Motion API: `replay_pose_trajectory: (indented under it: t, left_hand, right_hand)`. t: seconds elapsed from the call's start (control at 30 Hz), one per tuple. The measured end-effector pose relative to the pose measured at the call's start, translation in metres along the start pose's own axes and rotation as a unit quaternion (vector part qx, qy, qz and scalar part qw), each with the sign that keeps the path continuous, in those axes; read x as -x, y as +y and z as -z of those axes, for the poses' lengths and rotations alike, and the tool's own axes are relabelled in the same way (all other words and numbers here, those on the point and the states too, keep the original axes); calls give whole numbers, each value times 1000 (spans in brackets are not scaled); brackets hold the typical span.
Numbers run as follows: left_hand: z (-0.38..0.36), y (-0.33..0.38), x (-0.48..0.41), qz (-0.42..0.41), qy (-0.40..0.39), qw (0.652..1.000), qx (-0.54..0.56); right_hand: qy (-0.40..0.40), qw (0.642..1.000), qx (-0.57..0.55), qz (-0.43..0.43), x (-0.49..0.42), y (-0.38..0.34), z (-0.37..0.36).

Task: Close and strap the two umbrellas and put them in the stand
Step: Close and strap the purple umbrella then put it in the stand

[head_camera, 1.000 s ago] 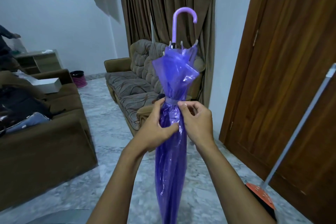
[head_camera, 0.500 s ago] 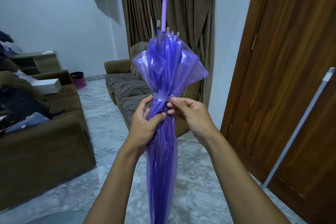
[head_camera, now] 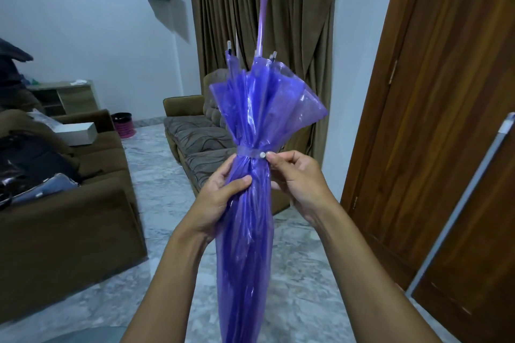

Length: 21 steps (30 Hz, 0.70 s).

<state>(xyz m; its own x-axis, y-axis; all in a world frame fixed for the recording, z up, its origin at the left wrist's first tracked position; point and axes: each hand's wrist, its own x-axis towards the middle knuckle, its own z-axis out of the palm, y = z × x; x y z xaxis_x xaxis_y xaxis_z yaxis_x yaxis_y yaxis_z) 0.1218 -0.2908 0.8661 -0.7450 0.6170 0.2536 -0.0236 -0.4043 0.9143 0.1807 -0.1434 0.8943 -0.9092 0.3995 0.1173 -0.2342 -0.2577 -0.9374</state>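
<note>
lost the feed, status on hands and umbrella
Left hand grips purple umbrella below strap. Right hand fingers at snap. Strap looks fastened. Stand not visible.

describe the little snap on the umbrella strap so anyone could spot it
Start at the translucent purple plastic umbrella held upright mid-frame, handle up. Where its folds pinch in, a thin clear purple strap circles it above the left hand. The small round white snap button sits at the strap's right end, at the right hand fingertips.

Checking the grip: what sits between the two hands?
Head view: the purple umbrella, folded, handle up, lies between the left hand and right hand.
</note>
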Motion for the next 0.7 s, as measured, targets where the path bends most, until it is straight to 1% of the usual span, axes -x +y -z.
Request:
replay_pose_trajectory:
  t: [0.07, 0.13, 0.17, 0.23, 0.3, 0.4, 0.43, 0.47, 0.53, 0.6, 0.63, 0.7]
  left_hand:
    - [1, 2, 0, -14, 52, 994, -98]
    - [-2, 4, 1, -66, 109, 970, -205]
    - [-6, 5, 1, -94, 128, 957, -241]
    - [-12, 7, 0, -118, 144, 938, -291]
    - [-15, 9, 0, -107, 141, 931, -321]
    - [-18, 9, 3, -75, 91, 934, -336]
    - [-20, 8, 4, -79, 80, 930, -350]
    - [-21, 7, 4, -91, 81, 926, -358]
    - [-21, 5, 3, -122, 108, 924, -346]
    - [-23, 6, 2, -140, 133, 929, -317]
    - [-25, 7, 2, -134, 138, 938, -289]
    - [-26, 6, 0, -117, 146, 963, -192]
  right_hand:
    - [24, 999, 0, 29, 3, 0, -2]
    - [51, 996, 33, 62, 6, -3, -4]
    - [59, 994, 50, 76, 6, -4, -5]
    - [63, 990, 71, 101, 6, -5, -7]
    - [53, 988, 79, 117, 7, -4, -8]
    - [37, 988, 82, 123, 10, -7, -6]
    - [33, 988, 85, 127, 11, -8, -6]
    - [29, 987, 91, 130, 11, -9, -5]
    - [14, 988, 88, 128, 12, -9, -5]
    - [0, 991, 68, 112, 11, -9, -4]
    - [-5, 993, 52, 102, 10, -10, -3]
    - [-21, 997, 15, 78, 11, -12, -1]
